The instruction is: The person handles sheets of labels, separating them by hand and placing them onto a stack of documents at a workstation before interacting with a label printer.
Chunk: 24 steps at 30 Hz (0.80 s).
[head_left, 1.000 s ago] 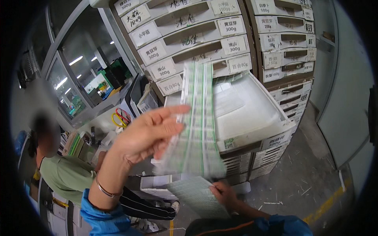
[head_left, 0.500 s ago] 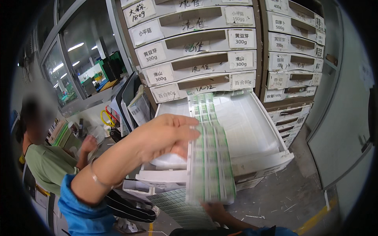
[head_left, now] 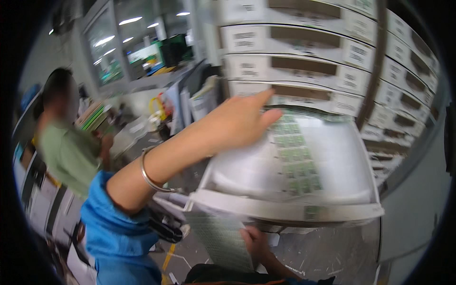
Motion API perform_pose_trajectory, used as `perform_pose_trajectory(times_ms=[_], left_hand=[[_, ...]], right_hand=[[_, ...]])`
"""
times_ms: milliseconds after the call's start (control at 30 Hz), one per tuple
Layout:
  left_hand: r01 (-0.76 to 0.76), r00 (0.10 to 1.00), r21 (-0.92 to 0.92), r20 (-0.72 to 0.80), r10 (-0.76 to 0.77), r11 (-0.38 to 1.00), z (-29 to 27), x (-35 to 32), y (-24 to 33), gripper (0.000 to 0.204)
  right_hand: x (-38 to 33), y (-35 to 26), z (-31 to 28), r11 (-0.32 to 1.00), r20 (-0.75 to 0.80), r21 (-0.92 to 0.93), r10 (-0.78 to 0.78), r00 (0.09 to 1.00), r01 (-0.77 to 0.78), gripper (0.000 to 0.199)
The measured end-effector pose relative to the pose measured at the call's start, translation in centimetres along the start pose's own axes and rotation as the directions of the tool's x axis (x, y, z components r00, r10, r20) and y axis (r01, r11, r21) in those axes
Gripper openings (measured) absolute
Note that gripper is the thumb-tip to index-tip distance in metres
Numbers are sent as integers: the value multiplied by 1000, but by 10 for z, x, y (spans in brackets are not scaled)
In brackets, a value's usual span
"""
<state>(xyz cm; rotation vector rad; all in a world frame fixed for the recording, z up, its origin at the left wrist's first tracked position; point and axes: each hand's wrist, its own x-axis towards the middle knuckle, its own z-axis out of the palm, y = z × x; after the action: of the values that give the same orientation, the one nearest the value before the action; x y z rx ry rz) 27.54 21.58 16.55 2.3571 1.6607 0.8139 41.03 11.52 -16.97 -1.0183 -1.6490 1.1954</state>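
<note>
My left hand (head_left: 237, 121) reaches forward over a pulled-out white drawer (head_left: 285, 209), fingers together, resting on a strip of small green-and-white packets (head_left: 292, 152) that lies inside the drawer. A thin bangle sits on that wrist, and the sleeve is blue. Below the drawer's front edge, my right hand (head_left: 254, 240) grips a second sheet of green packets (head_left: 221, 237) that hangs down and to the left. The picture is blurred by motion.
A wall of labelled white drawers (head_left: 304, 61) fills the back and right. A person in a green shirt (head_left: 66, 152) sits at the left beside a cluttered bench. A glass partition (head_left: 118, 52) stands behind, and the grey floor (head_left: 332, 256) shows below.
The strip that my left hand held upright in front of the drawers has come down flat into the open drawer. The view has moved closer to the drawer. My right hand stays low with its sheet.
</note>
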Motion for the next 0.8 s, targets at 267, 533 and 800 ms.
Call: perform_pose_trajectory(times_ms=[267, 533, 800], left_hand=[[-412, 644, 58, -687, 335, 910, 16, -177, -11, 11], [87, 498, -853, 484, -719, -514, 105, -435, -140, 114], [298, 208, -947, 186, -960, -119, 37, -599, -197, 53]], right_hand=[[-1, -7, 13, 990, -161, 138, 41, 986, -18, 18], [-14, -34, 145, 858, 467, 137, -496, 732, 494, 12], [-90, -71, 338, 580, 771, 373, -628, 106, 724, 22]])
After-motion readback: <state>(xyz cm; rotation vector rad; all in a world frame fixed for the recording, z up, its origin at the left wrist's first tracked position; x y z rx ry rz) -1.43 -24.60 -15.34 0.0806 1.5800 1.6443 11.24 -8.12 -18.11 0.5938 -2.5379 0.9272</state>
